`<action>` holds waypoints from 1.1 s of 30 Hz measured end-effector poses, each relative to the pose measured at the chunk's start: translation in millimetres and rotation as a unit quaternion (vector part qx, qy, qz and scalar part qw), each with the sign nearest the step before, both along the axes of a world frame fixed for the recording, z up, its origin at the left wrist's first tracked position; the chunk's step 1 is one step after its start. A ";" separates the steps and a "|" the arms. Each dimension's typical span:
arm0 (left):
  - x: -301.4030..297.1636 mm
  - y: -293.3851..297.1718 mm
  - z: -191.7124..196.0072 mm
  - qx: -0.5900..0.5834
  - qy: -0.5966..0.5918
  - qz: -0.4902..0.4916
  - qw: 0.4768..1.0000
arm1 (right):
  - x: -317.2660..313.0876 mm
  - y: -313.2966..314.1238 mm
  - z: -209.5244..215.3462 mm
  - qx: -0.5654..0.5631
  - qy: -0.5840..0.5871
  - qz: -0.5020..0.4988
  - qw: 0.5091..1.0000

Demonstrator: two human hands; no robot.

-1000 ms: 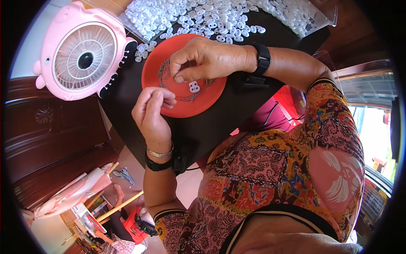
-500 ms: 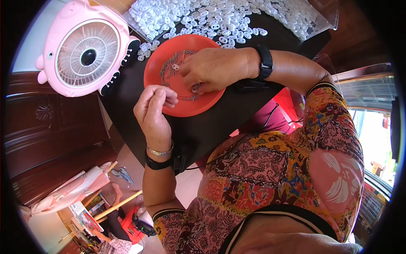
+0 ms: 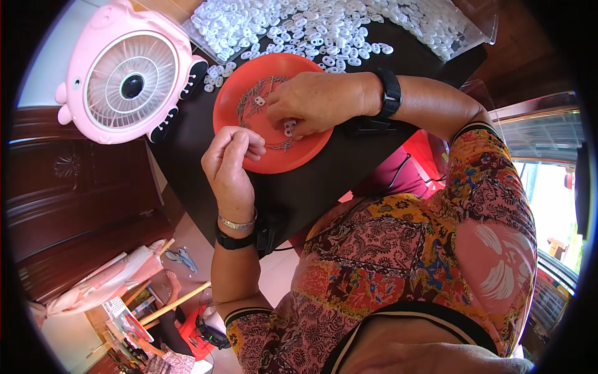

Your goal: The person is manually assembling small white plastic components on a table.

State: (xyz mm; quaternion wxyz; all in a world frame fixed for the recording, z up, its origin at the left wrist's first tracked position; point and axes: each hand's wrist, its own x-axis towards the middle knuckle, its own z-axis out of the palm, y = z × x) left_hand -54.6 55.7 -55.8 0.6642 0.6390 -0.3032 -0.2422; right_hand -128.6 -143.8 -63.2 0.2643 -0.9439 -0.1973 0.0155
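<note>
My left hand (image 3: 232, 163) sits nearest me, at the near rim of the orange dish (image 3: 308, 157). Fingers curled in, fingertips pinched close together; whether anything small is nipped between them I cannot tell. Its place and pose match a second ago. Bangle and dark band on that wrist.

My right hand (image 3: 317, 103) lies across the dish, palm down, fingers bent over its middle. A second ago it was farther back on the dish with a white piece lying in the open beside it; half a second ago it had slid over that spot. Now a white two-hole plastic piece (image 3: 289, 127) shows at its fingertips, lightly gripped as far as I can see, the hand otherwise loosely closed. I judge the piece has just been picked up off the dish.

Also in the dish: a tangle of thin wiry bits (image 3: 249, 103) toward its far left side, and one more small white piece (image 3: 260, 100) lying loose among them.

The dish sits on the black worktop (image 3: 299, 193), toward its left edge. Beyond it, along the far edge, a wide heap of white plastic pieces (image 3: 324, 28). At the far left corner, a pink fan (image 3: 128, 78) facing up.
</note>
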 end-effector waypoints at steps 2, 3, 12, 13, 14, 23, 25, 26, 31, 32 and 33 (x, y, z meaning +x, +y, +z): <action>-1.1 0.4 2.2 0.002 -0.002 -0.001 1.000 | -0.3 -0.8 2.0 0.042 0.010 0.000 0.999; 0.0 0.4 1.0 0.003 -0.002 -0.002 1.000 | 1.2 -1.0 1.7 0.042 0.010 0.001 0.999; -2.2 -2.9 1.1 0.030 -0.010 -0.005 0.999 | 6.1 -2.9 5.6 0.393 0.051 -0.016 0.918; -2.2 -2.7 0.1 0.040 -0.015 -0.010 0.999 | 6.1 -3.0 5.4 0.393 0.050 -0.016 0.918; -1.0 -1.6 -1.1 0.040 -0.016 -0.011 0.999 | 6.0 -2.8 4.8 0.414 0.058 -0.025 0.908; -3.5 -0.4 -0.3 0.067 -0.030 -0.060 0.996 | 3.2 1.4 9.3 0.457 0.070 -0.016 0.887; -3.9 -1.2 -3.4 0.063 -0.029 -0.066 0.995 | 3.6 0.8 7.9 0.446 0.063 -0.016 0.893; -4.2 -1.7 -4.1 0.060 -0.028 -0.071 0.995 | 3.8 0.3 7.7 0.448 0.069 -0.014 0.891; -7.2 -4.6 -0.2 0.055 0.001 -0.061 0.997 | 4.5 0.0 6.5 0.442 0.044 -0.018 0.896; -8.5 -5.8 0.7 0.058 0.007 -0.064 0.996 | 4.6 0.2 6.2 0.454 0.054 -0.022 0.889; -9.4 -5.8 -0.4 0.058 0.006 -0.064 0.996 | 4.2 1.1 6.7 0.466 0.064 -0.026 0.882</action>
